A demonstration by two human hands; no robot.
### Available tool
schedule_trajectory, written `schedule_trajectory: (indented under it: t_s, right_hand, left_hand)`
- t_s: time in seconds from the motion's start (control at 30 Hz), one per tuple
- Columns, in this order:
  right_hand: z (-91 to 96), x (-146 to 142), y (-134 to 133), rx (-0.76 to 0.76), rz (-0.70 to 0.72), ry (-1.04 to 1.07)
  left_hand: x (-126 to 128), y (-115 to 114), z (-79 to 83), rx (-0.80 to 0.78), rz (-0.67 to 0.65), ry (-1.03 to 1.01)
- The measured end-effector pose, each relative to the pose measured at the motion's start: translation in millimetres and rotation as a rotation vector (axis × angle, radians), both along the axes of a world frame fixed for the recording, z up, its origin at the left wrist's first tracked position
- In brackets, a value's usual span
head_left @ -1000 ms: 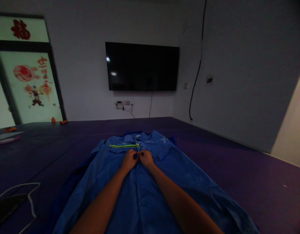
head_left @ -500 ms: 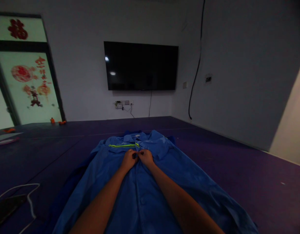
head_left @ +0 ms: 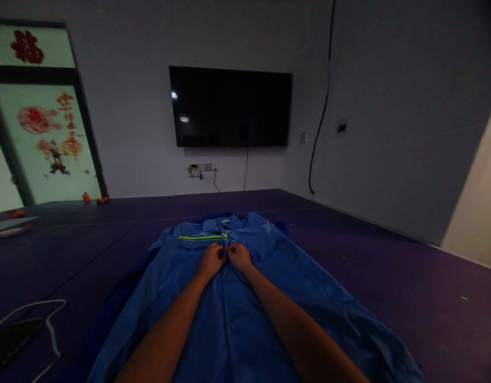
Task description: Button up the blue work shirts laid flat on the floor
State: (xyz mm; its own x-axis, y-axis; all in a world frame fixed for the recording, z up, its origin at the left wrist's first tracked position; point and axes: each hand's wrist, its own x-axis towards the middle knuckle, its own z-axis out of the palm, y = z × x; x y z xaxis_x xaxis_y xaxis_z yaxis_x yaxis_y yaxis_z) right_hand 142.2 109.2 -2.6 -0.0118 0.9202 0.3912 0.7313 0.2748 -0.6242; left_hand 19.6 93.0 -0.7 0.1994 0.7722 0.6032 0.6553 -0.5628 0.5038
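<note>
A blue long work shirt [head_left: 309, 287] with a collar and a yellow-green stripe across the chest lies spread, front up, on the purple surface. My left hand [head_left: 212, 259] and my right hand [head_left: 239, 256] meet at its front opening, just below the stripe. Both are closed, with fingertips pinching the placket edges; whether a button sits between them is hidden. Further down the placket, a button [head_left: 234, 329] shows. Darker blue cloth [head_left: 121, 287] peeks out along the shirt's left side and behind the collar.
The purple floor [head_left: 389, 266] runs to the walls. At the lower left lie a dark flat object [head_left: 14, 340] and a white cable [head_left: 53, 335]. A television [head_left: 231, 109] hangs on the far wall, a black cable [head_left: 324, 106] to its right. Small orange items [head_left: 102, 200] stand by the door.
Almost nothing differs. Both hands stay at the same spot on the placket, with only a slight shift of the fingers. The camera view has moved very slightly.
</note>
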Motion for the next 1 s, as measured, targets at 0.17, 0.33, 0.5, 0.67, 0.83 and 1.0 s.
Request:
schedule_trajectory:
  t_s: [0.17,0.33,0.5,0.67,0.83,1.0]
  right_hand:
    - [-0.5,-0.1,0.9,-0.004,0.006,-0.011]
    - [-0.3,0.1,-0.1,0.005,0.019,0.011]
    - [-0.6,-0.1,-1.0,0.019,0.026,0.044]
    - [-1.5,-0.5,-1.1,0.026,0.012,0.071]
    - [-0.9,-0.1,-1.3,0.023,-0.012,0.093]
    - [-0.9,0.2,-1.2,0.017,-0.012,0.110]
  left_hand:
    - [0.8,-0.2,0.8,-0.007,0.006,0.008]
    - [1.1,-0.6,1.5,-0.011,0.005,0.005]
    - [2.1,-0.7,0.4,-0.045,0.035,-0.056]
    - [2.7,-1.0,-1.6,-0.067,0.059,-0.075]
    - [1.8,-1.5,-1.3,-0.085,0.028,-0.076]
    - [2.4,-2.9,-0.2,-0.081,0.041,-0.072]
